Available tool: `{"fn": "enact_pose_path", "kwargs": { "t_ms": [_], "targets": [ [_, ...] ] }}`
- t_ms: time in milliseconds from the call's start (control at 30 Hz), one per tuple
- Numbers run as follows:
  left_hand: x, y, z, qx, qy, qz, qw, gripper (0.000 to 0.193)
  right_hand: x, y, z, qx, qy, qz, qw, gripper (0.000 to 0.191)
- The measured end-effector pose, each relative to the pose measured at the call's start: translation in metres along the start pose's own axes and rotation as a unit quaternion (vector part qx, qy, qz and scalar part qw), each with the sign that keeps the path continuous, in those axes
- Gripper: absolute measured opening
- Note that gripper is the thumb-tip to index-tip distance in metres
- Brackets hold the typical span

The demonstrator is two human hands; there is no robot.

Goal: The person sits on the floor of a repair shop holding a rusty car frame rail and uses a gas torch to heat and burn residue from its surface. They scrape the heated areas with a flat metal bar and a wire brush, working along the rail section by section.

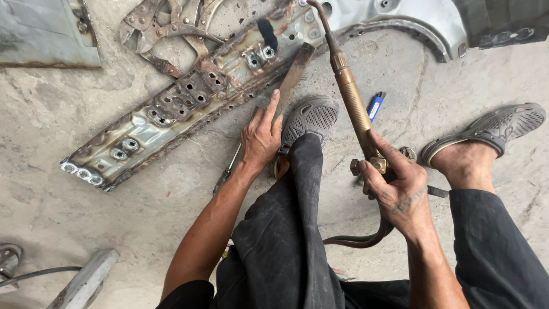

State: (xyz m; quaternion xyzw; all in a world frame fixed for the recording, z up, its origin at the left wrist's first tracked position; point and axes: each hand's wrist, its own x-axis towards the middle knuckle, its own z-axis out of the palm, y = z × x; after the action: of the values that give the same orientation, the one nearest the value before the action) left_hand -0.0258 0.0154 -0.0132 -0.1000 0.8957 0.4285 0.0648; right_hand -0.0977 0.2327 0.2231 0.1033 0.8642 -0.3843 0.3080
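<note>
Hands busy over a dusty concrete floor (51, 189). Right hand (394, 186) wrapping its fingers around the brass torch (351, 97), gripping it down by the little knobs, the long tip pointing up toward the top of the picture. Hoses (360, 239) curling away under that wrist. Left hand (261, 137) lying flat with fingers together, resting on a thin rusty metal bar (294, 77) beside the grey shoe (311, 117). Rusty metal strip (189, 97) full of holes lying slantwise on the floor just beyond the left hand. Locking pliers (171, 26) sitting past the strip. Small blue lighter (375, 106) lying near the torch. Other foot in a sandal (492, 134) resting off to the right.
</note>
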Motion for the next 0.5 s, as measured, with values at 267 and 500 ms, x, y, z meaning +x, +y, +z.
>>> {"fn": "enact_pose_path", "kwargs": {
  "t_ms": [267, 500],
  "targets": [
    [0.003, -0.007, 0.006, -0.005, -0.001, -0.006, 1.000, 0.068, 0.000, -0.001, 0.003, 0.017, -0.007, -0.013, 1.000, 0.058],
    [0.005, 0.001, -0.008, 0.040, 0.040, 0.026, 0.998, 0.065, -0.005, 0.012, -0.003, -0.026, 0.027, -0.037, 0.999, 0.056]
  ]
}}
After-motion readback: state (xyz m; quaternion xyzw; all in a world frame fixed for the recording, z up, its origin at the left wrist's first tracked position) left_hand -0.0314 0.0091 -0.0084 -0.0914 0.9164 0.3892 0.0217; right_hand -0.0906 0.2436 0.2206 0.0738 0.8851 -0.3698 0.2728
